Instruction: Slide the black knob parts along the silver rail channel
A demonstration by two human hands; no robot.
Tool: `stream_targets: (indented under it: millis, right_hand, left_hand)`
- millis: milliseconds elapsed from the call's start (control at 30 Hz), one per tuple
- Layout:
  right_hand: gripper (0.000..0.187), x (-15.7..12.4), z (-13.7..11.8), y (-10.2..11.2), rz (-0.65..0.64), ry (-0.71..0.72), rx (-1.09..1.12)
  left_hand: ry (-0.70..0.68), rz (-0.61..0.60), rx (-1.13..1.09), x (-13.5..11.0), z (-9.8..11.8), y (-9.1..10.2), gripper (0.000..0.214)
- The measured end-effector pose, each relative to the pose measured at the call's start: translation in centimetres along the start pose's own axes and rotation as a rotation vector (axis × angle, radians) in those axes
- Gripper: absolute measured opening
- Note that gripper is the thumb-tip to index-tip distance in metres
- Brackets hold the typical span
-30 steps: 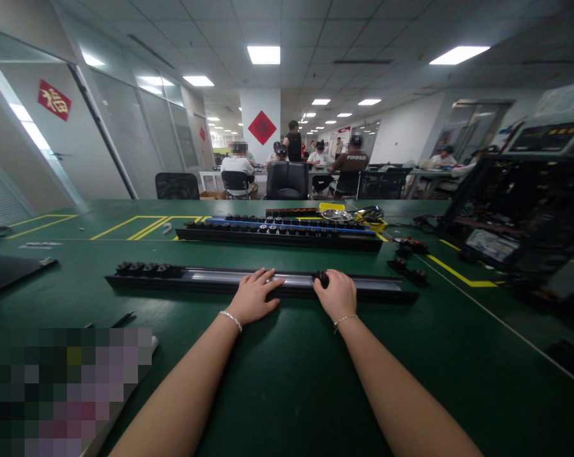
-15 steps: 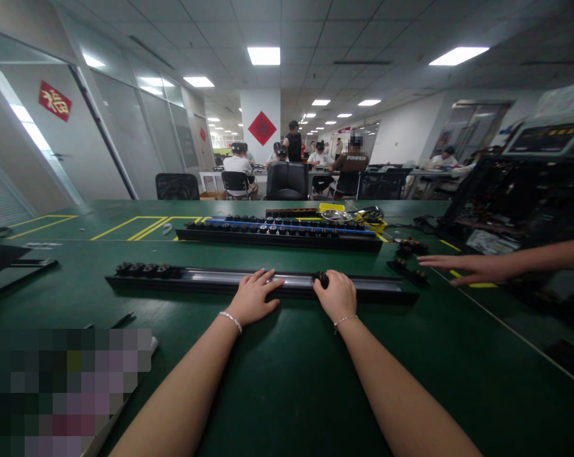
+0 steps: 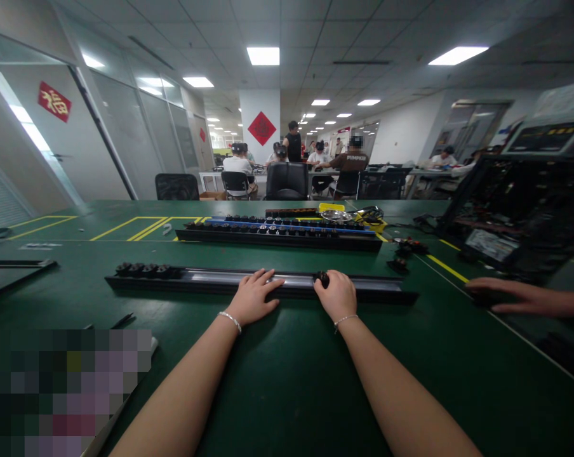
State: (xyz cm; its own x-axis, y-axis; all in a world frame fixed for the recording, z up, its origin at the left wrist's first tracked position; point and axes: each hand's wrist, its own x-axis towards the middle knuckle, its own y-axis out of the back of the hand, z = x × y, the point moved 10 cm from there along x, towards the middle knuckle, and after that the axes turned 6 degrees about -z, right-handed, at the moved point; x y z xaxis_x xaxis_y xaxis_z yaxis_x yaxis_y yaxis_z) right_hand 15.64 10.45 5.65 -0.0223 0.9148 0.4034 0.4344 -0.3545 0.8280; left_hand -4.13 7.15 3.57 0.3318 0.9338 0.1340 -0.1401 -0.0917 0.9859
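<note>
One small black part (image 3: 322,278) sits at the fingertips of the right hand (image 3: 338,295), whose thumb and fingers are closed around its near side, above the long black channel (image 3: 211,290) running under both hands. The left hand (image 3: 256,298) lies across the same channel with fingers fanned, thumb well apart from them, the fingertips over the shiny strip (image 3: 211,277) inside; whether they press on it I cannot tell. Well to the left of those fingers, a cluster of black rollers (image 3: 150,269) sits in the channel's end. Beyond both hands' fingertips, a second channel (image 3: 277,238) lies roughly parallel, bearing rows of dark and silvery parts along a blue strip (image 3: 334,228). Farther past the right fingers are a silvery dish (image 3: 337,216) and a yellow tray (image 3: 332,207). To the right of the right fingers, loose black pieces (image 3: 399,263) rest on the green table (image 3: 287,387); farther right, a co-worker's hand (image 3: 510,295) reaches in low over the tabletop, near a dark machine frame (image 3: 510,209).
</note>
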Motion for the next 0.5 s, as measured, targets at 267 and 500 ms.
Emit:
stream_targets:
  millis: [267, 500]
  right_hand:
    - [0.026, 0.17, -0.04, -0.09, 0.016, 0.015, -0.012]
    - [0.027, 0.21, -0.04, -0.16, 0.027, 0.008, -0.013]
  left_hand:
    - [0.002, 0.005, 0.01, -0.03, -0.03, 0.06, 0.054]
    - [0.001, 0.01, 0.01, -0.02, -0.07, -0.04, 0.053]
